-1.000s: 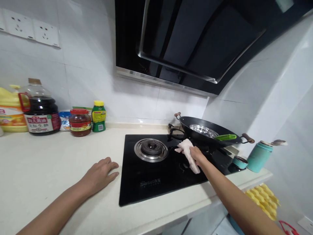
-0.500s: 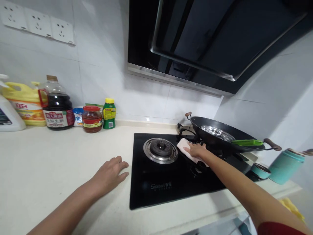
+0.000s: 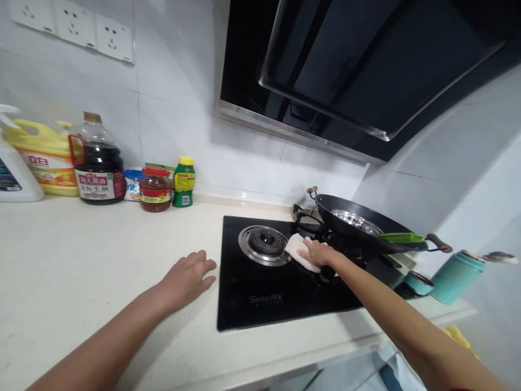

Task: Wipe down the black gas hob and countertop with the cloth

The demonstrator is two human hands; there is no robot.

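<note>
My right hand [image 3: 318, 253] presses a folded white cloth [image 3: 296, 247] onto the black glass gas stove [image 3: 252, 312], with the fingers over its right part. The cloth's left edge meets the metal ring of the left burner [image 3: 266, 244]. My left hand [image 3: 188, 279] rests on the pale countertop [image 3: 101, 260], just left of the stove's edge. Its thumb and forefinger are apart, its other fingers loosely bent, and it holds nothing.
A black wok [image 3: 391, 222] stands on the right burner, with a green-handled utensil [image 3: 402, 238] inside. Right of the stove are a teal canister [image 3: 458, 278] and a small teal pot [image 3: 419, 283]. Bottles and a red-lidded jar [image 3: 155, 190] line the wall. The range hood [image 3: 309, 114] hangs above.
My right hand has slid the cloth left, up to the left burner's ring. My left hand stays on the counter. The view has shifted slightly.
</note>
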